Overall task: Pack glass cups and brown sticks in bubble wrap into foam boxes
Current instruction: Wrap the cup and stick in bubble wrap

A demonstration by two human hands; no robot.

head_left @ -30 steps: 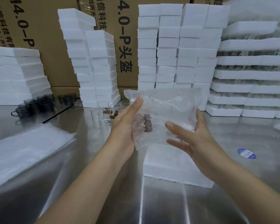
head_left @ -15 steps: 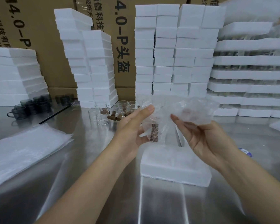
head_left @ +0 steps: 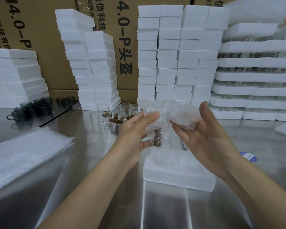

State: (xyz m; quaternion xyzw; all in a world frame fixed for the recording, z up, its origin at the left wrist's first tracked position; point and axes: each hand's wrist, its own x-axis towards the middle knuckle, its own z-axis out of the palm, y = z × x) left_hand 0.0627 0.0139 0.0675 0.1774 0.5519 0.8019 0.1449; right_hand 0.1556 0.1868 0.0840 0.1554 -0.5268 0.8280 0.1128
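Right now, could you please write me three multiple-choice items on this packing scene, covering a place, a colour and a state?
1. Where does the foam box lie?
A. on the steel table, below the left hand and right hand
B. on a wooden shelf
C. on the floor

2. What colour are the sticks inside the bubble wrap?
A. green
B. brown
C. blue

3. How is the bubble wrap held?
A. lying flat, untouched
B. by the left hand alone
C. up in the air by both hands

Key:
1 A: the foam box sits on the steel table under both hands.
2 B: the sticks show brown through the clear wrap.
3 C: the left hand pinches the part with the sticks, and the right hand holds the bunched end.
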